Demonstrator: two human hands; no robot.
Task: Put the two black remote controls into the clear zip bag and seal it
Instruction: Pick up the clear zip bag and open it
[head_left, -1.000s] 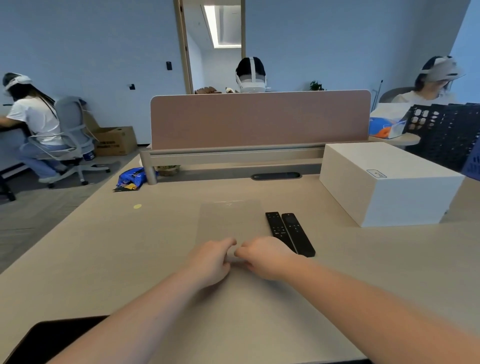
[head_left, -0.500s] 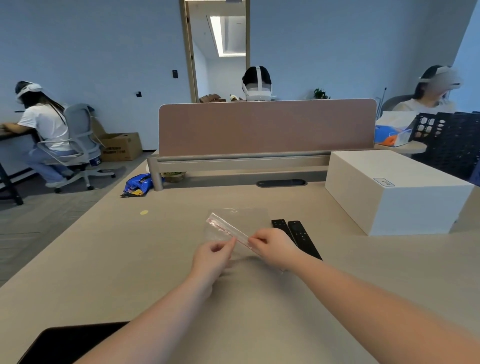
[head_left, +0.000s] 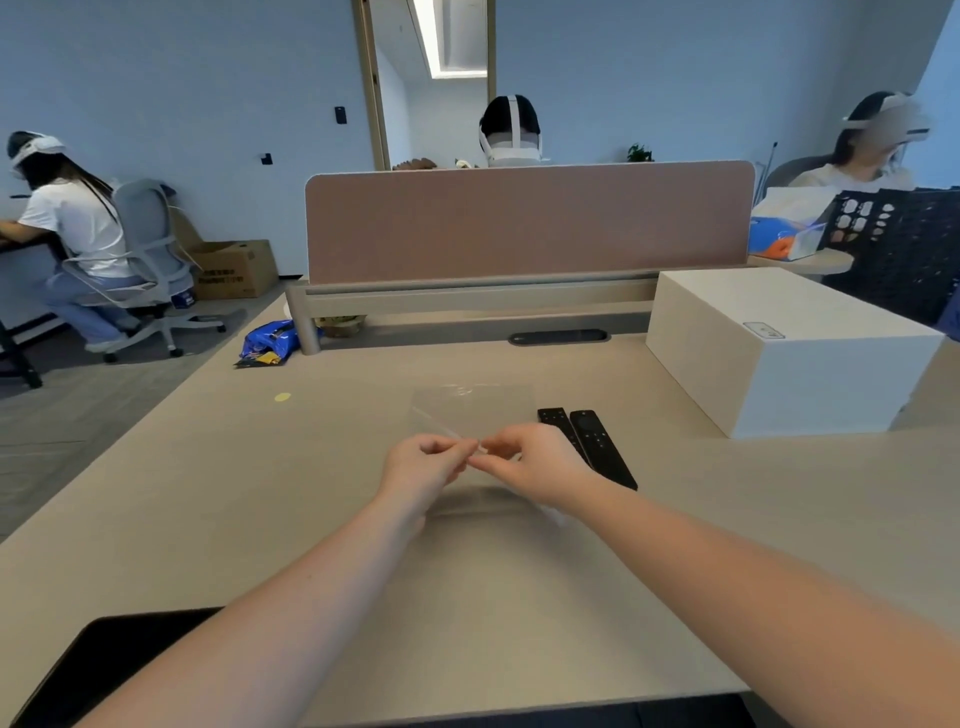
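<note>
The clear zip bag (head_left: 475, 410) is lifted at its near edge above the beige desk (head_left: 208, 493), its far part still low over the surface. My left hand (head_left: 423, 467) and my right hand (head_left: 535, 467) both pinch the bag's zip edge, fingertips almost touching. Two black remote controls (head_left: 587, 441) lie side by side on the desk just right of my right hand, outside the bag; the near end of the left one is hidden behind that hand.
A large white box (head_left: 784, 348) stands on the desk at the right. A pink divider panel (head_left: 530, 223) closes off the far edge. A black flat object (head_left: 104, 665) lies at the near left corner. People sit at neighbouring desks.
Both hands took hold of the bag's near edge and raised it off the desk. The remotes have not moved.
</note>
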